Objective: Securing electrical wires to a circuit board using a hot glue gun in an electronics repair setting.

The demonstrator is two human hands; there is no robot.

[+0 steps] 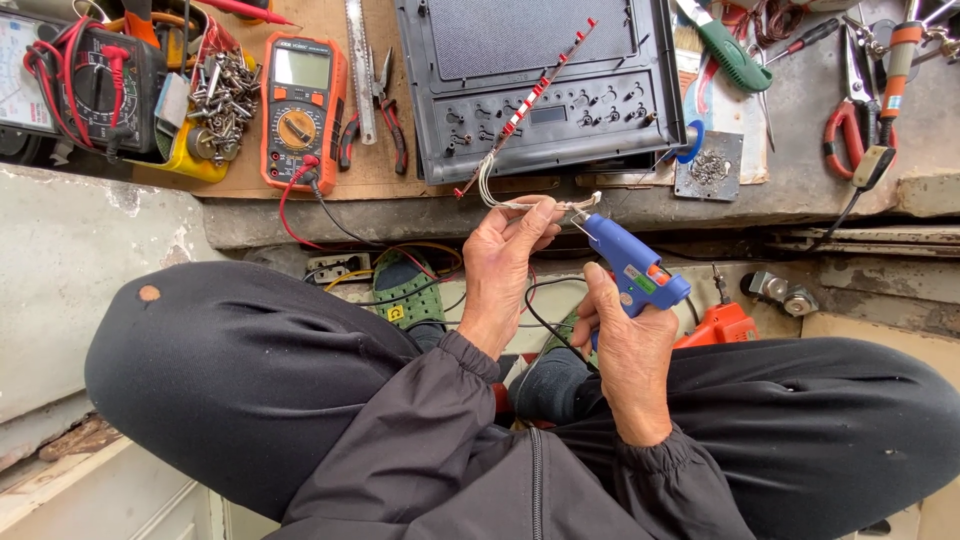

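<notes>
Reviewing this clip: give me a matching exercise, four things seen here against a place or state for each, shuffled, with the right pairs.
Things:
1. blue glue gun
2. orange multimeter
3. white wires
4. yellow tray

Places or states:
A. pinched in the left hand
B. full of metal screws and bolts
C. gripped in the right hand
D. lying on the bench, leads plugged in

Pairs: 1-C, 2-D, 3-A, 4-B
</notes>
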